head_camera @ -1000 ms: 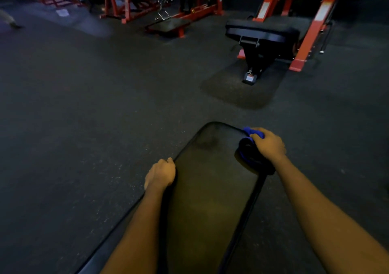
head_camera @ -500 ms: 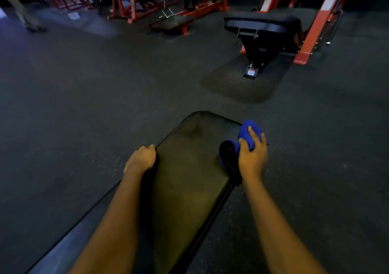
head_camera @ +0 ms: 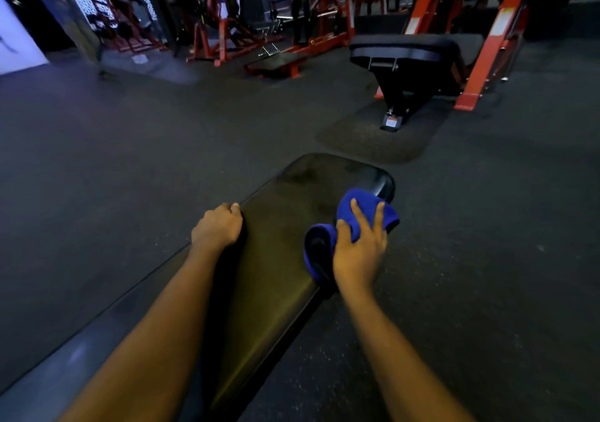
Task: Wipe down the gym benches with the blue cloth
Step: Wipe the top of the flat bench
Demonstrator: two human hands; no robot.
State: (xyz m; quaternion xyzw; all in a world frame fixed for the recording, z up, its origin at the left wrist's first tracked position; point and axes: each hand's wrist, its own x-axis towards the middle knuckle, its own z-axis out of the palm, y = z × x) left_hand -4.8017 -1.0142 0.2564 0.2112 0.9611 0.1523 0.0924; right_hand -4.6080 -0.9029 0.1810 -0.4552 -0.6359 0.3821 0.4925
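The blue cloth [head_camera: 360,209] sits bunched on the right-hand edge of the bench pad [head_camera: 285,227], close to its far rounded end, with part of it draped over the side. The right hand [head_camera: 358,249] lies on top of it, fingers spread and fairly straight, pressing the cloth against the edge rather than closing round it.

The pad's long axis runs away from the person, from near left to far right. From the cloth, only a short stretch of pad is left ahead. Most of the top lies to its left and back toward the person's body. From where I stand, the next stroke looks likely to go across or back along that length. The right hand is the one placed to make it, since the cloth is already under its palm.

The left hand [head_camera: 217,227] is on the opposite long edge, about level with the right, fingers curled over the rim and gripping it as a brace.

Counting: one cloth, two hands, and two benches I can be sure of. The second bench [head_camera: 406,51] stands well apart, farther off to the right, on a single dark floor mat [head_camera: 373,145] between orange rack uprights [head_camera: 487,48]. A low flat pad shows among the red machine frames [head_camera: 227,38] farther back, but I cannot tell if it is a bench. Dark rubber floor [head_camera: 130,162] lies all round.
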